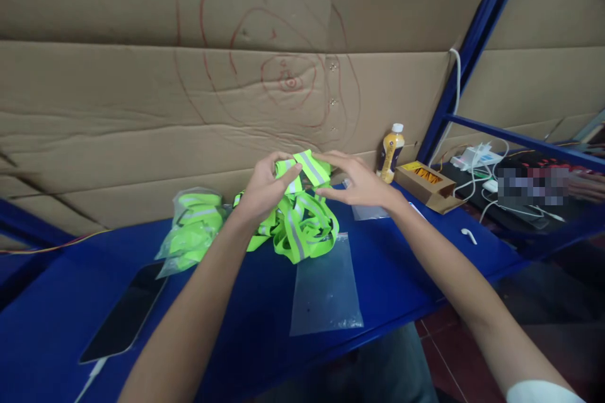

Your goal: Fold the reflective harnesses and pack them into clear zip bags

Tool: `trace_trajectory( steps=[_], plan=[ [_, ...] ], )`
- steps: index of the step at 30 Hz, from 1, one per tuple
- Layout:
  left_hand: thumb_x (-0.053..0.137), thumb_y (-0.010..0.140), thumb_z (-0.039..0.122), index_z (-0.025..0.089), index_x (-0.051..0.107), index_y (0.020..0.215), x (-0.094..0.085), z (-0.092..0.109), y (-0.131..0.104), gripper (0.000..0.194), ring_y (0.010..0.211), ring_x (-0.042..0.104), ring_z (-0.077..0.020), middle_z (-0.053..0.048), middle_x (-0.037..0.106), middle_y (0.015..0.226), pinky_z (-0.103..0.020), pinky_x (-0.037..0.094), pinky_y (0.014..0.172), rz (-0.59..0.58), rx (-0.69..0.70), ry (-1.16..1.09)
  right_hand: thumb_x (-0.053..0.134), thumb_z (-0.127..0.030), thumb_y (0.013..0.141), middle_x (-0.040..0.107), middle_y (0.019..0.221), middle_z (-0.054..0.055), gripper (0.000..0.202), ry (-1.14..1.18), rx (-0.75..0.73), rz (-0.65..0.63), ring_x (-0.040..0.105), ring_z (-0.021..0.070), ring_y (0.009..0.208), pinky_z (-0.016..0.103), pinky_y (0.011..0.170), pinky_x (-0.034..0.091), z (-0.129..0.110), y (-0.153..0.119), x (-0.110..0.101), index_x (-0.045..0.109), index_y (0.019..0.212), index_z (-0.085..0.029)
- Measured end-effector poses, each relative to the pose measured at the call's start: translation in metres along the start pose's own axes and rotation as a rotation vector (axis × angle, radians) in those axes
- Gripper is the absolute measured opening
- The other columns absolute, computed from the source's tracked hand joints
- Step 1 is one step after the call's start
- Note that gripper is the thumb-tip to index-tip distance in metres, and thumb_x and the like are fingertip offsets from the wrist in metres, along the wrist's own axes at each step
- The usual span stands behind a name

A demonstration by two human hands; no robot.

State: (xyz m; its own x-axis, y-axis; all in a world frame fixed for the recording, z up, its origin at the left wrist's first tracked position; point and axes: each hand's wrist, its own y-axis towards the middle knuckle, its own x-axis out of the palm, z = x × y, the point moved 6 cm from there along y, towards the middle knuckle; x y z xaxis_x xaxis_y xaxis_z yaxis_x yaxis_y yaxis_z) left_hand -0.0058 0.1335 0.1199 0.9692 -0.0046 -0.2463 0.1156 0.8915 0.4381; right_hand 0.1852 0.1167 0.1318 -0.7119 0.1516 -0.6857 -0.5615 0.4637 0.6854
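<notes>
Between my two hands, above the blue table [397, 264], is a neon green reflective strap [311, 167] with grey stripes. My left hand [269, 184] grips its left part, thumb on top. At its right edge, my right hand [357, 181] holds it between thumb and fingers. Just below lies a loose tangled pile of the same green strap [305, 227]. A flat clear plastic bag [326, 296] lies in front of the pile. Left of my left hand sits a clear bag of packed green straps [193, 227].
A phone [125, 312] with a white cable lies at the left. At the back right stand a yellow bottle [391, 152] and an open cardboard box [428, 184]. A white earbud [469, 236] lies nearer. Cardboard [118, 88] lines the back; a blue post [472, 31] rises at right.
</notes>
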Motion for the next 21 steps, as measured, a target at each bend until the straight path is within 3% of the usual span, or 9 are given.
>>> trace_trajectory(
  steps=[3,5,7,9,12,15,18,21],
  plan=[
    [0.072,0.09,0.042,0.021,0.06,0.122,-0.007,0.006,0.001,0.04,0.061,0.052,-0.0144,-0.001,0.068,0.089,-0.031,0.051,0.069,0.024,0.147,0.32,0.078,-0.037,0.093,0.075,0.132,0.014,0.054,0.1,0.106,-0.011,0.075,0.0253,0.108,0.038,0.094,0.06,0.005,0.018,-0.008,0.063,0.141,-0.016],
    [0.068,0.095,0.039,0.022,0.057,0.135,-0.002,0.01,-0.002,0.045,0.059,0.051,-0.0134,-0.003,0.073,0.106,-0.034,0.053,0.076,-0.002,0.243,0.44,0.075,-0.033,0.095,0.075,0.132,0.013,0.048,0.07,0.098,-0.033,0.073,0.0244,0.109,0.036,0.094,0.056,0.009,0.025,-0.008,0.064,0.139,-0.016],
    [0.065,0.099,0.038,0.024,0.056,0.143,0.005,0.011,-0.004,0.048,0.075,0.064,-0.0172,-0.007,0.072,0.132,-0.037,0.054,0.088,-0.042,0.305,0.487,0.072,-0.029,0.097,0.078,0.117,0.009,0.031,0.016,0.072,-0.119,0.072,0.0229,0.101,0.033,0.091,0.051,0.013,0.029,-0.001,0.07,0.125,-0.016],
    [0.062,0.102,0.042,0.023,0.058,0.146,0.008,0.008,-0.003,0.048,0.101,0.071,-0.0244,-0.009,0.07,0.14,-0.039,0.053,0.099,-0.042,0.326,0.502,0.066,-0.029,0.101,0.077,0.092,0.004,0.016,-0.03,0.075,-0.163,0.069,0.0195,0.085,0.03,0.082,0.047,0.018,0.03,0.005,0.073,0.105,-0.016],
    [0.058,0.103,0.047,0.018,0.064,0.141,0.002,0.011,0.0,0.048,0.128,0.065,-0.0315,-0.014,0.071,0.138,-0.043,0.047,0.113,0.086,0.37,0.538,0.061,-0.033,0.105,0.073,0.082,0.002,0.021,-0.059,0.022,-0.048,0.065,0.0177,0.076,0.029,0.077,0.045,0.019,0.03,0.006,0.073,0.099,-0.017],
    [0.047,0.107,0.054,0.018,0.071,0.129,-0.006,0.013,0.001,0.049,0.115,0.07,-0.0302,-0.013,0.076,0.121,-0.043,0.05,0.106,0.147,0.287,0.514,0.055,-0.032,0.109,0.076,0.1,0.008,0.023,-0.083,-0.106,0.121,0.071,0.0206,0.091,0.031,0.084,0.052,0.011,0.028,0.003,0.073,0.112,-0.018],
    [0.04,0.107,0.067,0.02,0.077,0.103,-0.012,0.01,0.002,0.06,0.092,0.071,-0.0269,-0.007,0.075,0.086,-0.039,0.055,0.09,0.128,0.119,0.392,0.049,-0.034,0.113,0.075,0.118,0.012,0.028,-0.164,-0.167,0.217,0.072,0.0233,0.108,0.036,0.093,0.056,0.001,0.026,0.003,0.072,0.119,-0.019],
    [0.041,0.101,0.081,0.02,0.077,0.097,-0.011,0.002,0.003,0.071,0.09,0.071,-0.028,-0.006,0.072,0.079,-0.039,0.058,0.082,0.056,0.024,0.152,0.045,-0.034,0.114,0.073,0.12,0.014,0.03,-0.209,-0.173,0.253,0.07,0.0254,0.115,0.042,0.1,0.057,-0.009,0.025,0.002,0.07,0.118,-0.019]
  ],
)
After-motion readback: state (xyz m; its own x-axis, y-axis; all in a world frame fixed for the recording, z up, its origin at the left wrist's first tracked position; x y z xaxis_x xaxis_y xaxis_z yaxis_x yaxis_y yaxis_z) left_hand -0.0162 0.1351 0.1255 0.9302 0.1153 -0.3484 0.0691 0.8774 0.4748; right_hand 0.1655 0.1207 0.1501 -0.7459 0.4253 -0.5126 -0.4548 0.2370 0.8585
